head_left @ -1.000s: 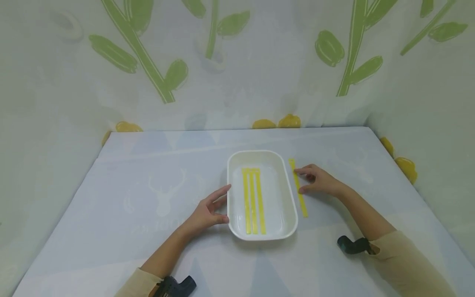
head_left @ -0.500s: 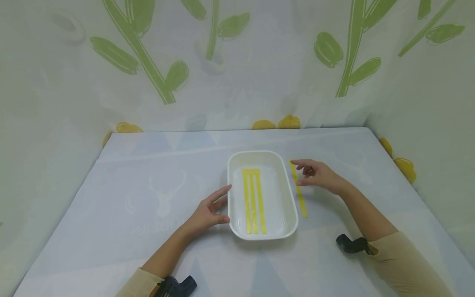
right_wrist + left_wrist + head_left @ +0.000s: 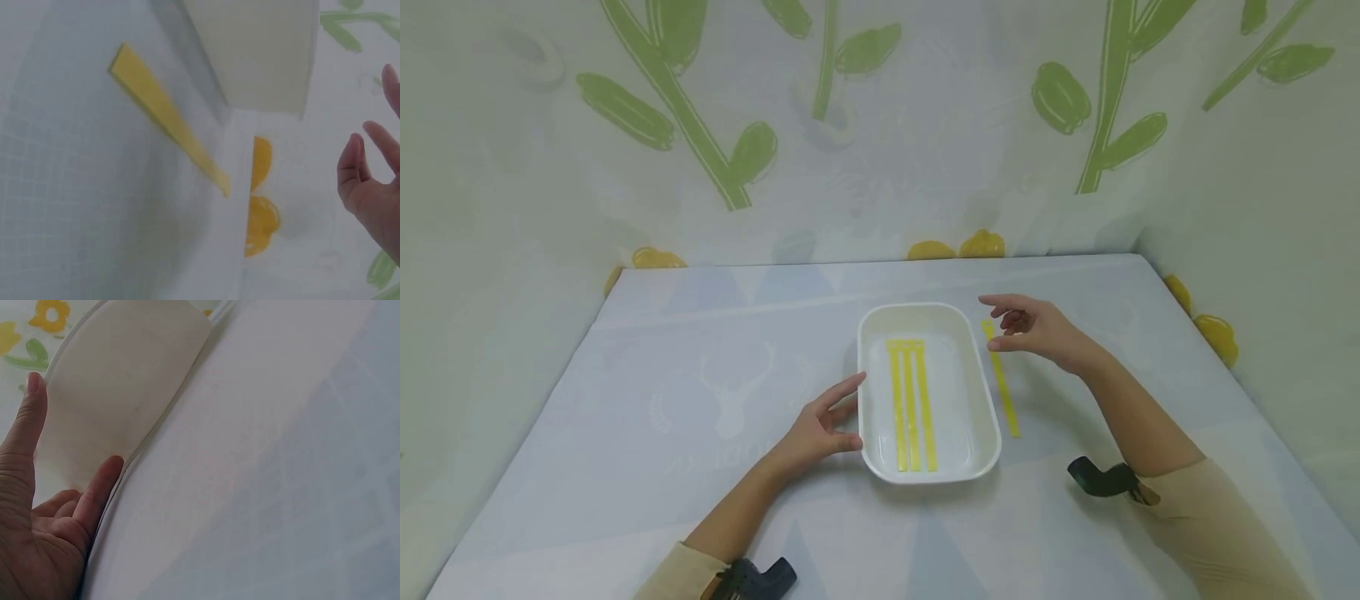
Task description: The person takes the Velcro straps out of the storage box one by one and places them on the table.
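Observation:
A white rectangular tray (image 3: 958, 417) sits on the table, with three flat yellow strips (image 3: 913, 408) lying lengthwise and side by side inside it. My left hand (image 3: 816, 425) rests its extended fingertips and thumb against the tray's left outer wall; in the left wrist view the hand (image 3: 56, 531) is not wrapped round it. Right of the tray, another yellow strip (image 3: 1006, 400) lies on the table, seen closer as a strip (image 3: 165, 112) in the right wrist view. Above its far end hovers my right hand (image 3: 1037, 333), fingers loosely bent, holding nothing.
The pale patterned table (image 3: 685, 375) extends to a wall (image 3: 865, 183) painted with green plants along its back edge. Side walls close in left and right. Each wrist carries a black camera (image 3: 1101, 477).
My right hand has lifted off the loose yellow strip and moved toward its far end. That strip stays in place on the table. Left hand and tray have not moved.

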Tool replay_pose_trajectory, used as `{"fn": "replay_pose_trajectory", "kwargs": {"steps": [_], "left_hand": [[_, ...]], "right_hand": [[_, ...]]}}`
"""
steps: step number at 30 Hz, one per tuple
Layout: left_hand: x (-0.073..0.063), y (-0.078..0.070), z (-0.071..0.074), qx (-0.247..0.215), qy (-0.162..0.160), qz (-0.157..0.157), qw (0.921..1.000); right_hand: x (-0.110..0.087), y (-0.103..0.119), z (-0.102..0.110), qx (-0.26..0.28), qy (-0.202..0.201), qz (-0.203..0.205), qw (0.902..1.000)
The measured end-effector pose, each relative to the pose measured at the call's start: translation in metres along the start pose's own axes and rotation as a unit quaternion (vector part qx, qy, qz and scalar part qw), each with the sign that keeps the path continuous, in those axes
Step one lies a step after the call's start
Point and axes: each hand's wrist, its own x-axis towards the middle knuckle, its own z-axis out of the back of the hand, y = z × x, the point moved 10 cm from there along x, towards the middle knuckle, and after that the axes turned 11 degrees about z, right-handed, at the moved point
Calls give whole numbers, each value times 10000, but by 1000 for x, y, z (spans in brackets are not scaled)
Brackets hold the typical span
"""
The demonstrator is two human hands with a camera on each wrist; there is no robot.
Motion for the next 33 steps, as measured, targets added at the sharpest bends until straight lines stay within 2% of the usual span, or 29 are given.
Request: {"fn": "replay_pose_trajectory", "kwargs": {"steps": [5, 10, 19, 23, 27, 33], "left_hand": [[0, -2, -2, -35, 31, -40, 10000], [0, -2, -2, -42, 51, -24, 10000], [0, -3, -1, -16, 17, -38, 10000], [1, -1, -2, -23, 21, -10, 10000], [2, 0, -3, -21, 57, -7, 10000], [1, -1, 1, 17, -47, -7, 10000]], "right_hand": [[9, 17, 2, 95, 9, 191, 9998], [18, 36, 1, 34, 87, 186, 9998], [42, 58, -13, 298, 216, 296, 9989], [48, 64, -20, 249, 262, 308, 9989], [53, 64, -28, 77, 359, 150, 9992], [73, 58, -43, 510, 363, 107, 9980]]}}
